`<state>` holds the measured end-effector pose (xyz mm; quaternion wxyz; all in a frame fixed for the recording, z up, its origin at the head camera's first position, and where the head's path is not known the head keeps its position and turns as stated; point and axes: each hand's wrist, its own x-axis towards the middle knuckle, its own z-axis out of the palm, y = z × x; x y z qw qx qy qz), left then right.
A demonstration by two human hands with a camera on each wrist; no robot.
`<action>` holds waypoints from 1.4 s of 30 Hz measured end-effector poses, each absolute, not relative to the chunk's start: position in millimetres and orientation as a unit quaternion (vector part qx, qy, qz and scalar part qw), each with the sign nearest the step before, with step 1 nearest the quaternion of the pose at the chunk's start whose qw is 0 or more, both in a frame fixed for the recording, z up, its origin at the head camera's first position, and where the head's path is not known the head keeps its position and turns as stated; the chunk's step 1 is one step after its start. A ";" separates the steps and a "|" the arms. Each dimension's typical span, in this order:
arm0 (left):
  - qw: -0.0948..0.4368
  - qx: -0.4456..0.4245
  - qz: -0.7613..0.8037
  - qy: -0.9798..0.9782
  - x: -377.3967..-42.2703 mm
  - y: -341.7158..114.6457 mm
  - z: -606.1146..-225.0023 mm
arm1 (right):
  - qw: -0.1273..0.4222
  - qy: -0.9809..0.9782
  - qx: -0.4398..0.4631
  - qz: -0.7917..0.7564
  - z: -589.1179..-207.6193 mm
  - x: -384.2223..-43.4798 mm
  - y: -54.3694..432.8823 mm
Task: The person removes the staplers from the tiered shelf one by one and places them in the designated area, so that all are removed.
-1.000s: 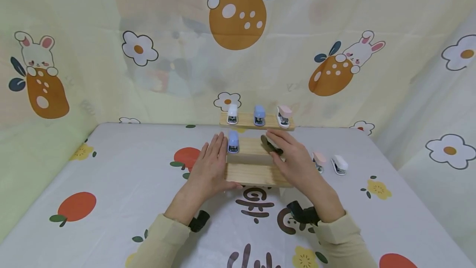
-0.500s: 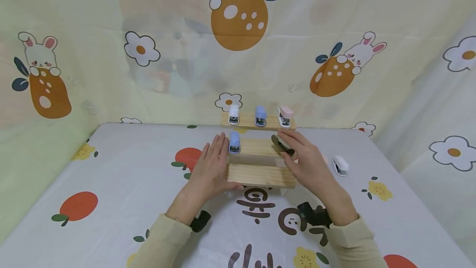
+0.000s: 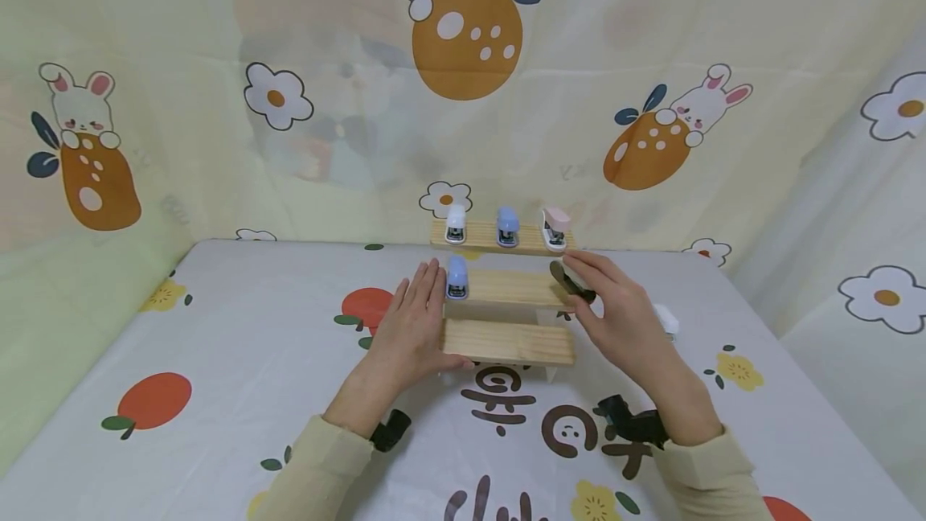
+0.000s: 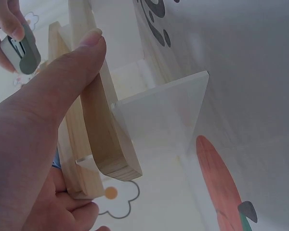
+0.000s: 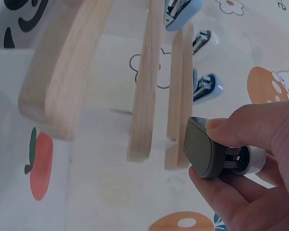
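Observation:
My right hand [image 3: 624,313] holds a dark green mini stapler [image 3: 571,281] between thumb and fingers, tilted. In the head view it lies over the right end of the middle shelf [image 3: 517,288]; the right wrist view shows the stapler [image 5: 204,147] apart from the boards. My left hand [image 3: 412,320] rests along the rack's left side with its fingers extended, its thumb [image 4: 79,62] touching the bottom shelf [image 3: 506,342]. A blue mini stapler [image 3: 456,277] stands at the middle shelf's left end. White [image 3: 456,223], blue [image 3: 508,227] and pink [image 3: 555,228] staplers stand on the top shelf.
A white mini stapler [image 3: 665,320] lies on the table right of the rack, partly hidden by my right hand. Clear side supports [image 4: 168,103] carry the wooden boards. A printed cloth covers the table [image 3: 239,328], and a patterned curtain [image 3: 347,151] hangs close behind the rack.
My right hand has moved rightward with the green stapler, from over the middle shelf to its right end. It now hides the pink stapler on the table. My left hand stays in place.

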<state>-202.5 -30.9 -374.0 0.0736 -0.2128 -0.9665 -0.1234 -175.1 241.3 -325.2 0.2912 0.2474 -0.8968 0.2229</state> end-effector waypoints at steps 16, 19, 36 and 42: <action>0.076 -0.214 -0.122 -0.966 -202.1 -29.3 -374.8 | 0.299 -0.903 0.220 0.217 -324.9 -170.8 271.0; 0.078 -0.215 -0.124 -0.966 -202.0 -29.3 -375.1 | 0.304 -0.901 0.219 0.219 -324.7 -170.0 275.0; 0.074 -0.210 -0.123 -0.967 -201.4 -28.7 -374.9 | 0.300 -0.912 0.167 0.223 -327.4 -167.8 296.9; 0.078 -0.213 -0.127 -0.966 -201.3 -29.7 -374.7 | 0.306 -0.911 0.152 0.230 -327.1 -168.4 307.8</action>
